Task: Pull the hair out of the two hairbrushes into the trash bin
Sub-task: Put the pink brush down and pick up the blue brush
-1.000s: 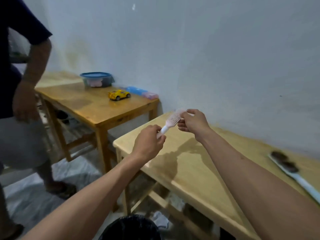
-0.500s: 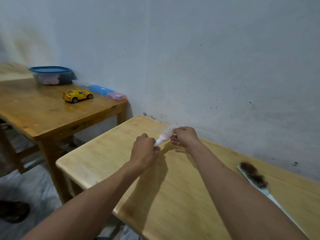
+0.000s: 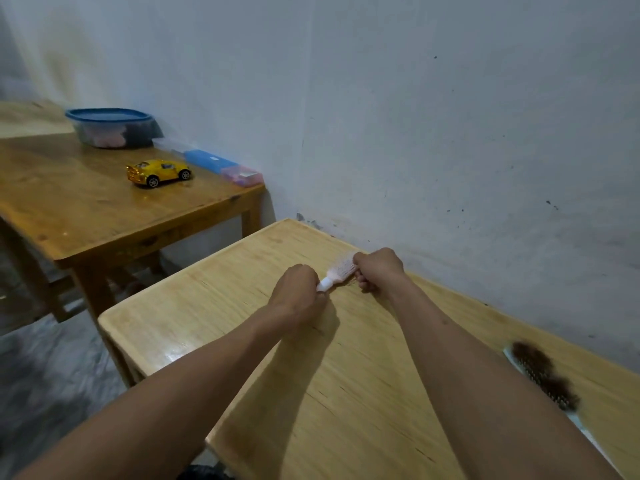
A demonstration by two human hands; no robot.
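Observation:
A small pink-and-white hairbrush [image 3: 337,273] is held low over the light wooden table [image 3: 214,306]. My left hand [image 3: 300,296] is closed round its white handle. My right hand [image 3: 379,270] grips the far end of the brush head, bristles facing down. No hair shows on this brush. A second brush [image 3: 540,379], white with a blue-white handle, lies at the table's right side with a clump of brown hair on its bristles. A dark sliver of the trash bin [image 3: 204,474] shows at the bottom edge, below the table's near corner.
A darker wooden table [image 3: 69,216] stands to the left with a blue-lidded container [image 3: 112,128], a yellow toy car [image 3: 157,172] and a blue-and-pink case [image 3: 225,168]. A white wall runs behind both tables. Grey floor lies at lower left.
Both hands have lowered the pink brush from mid-air to just above the light table. The view swung right and down; the person standing at left is out of sight.

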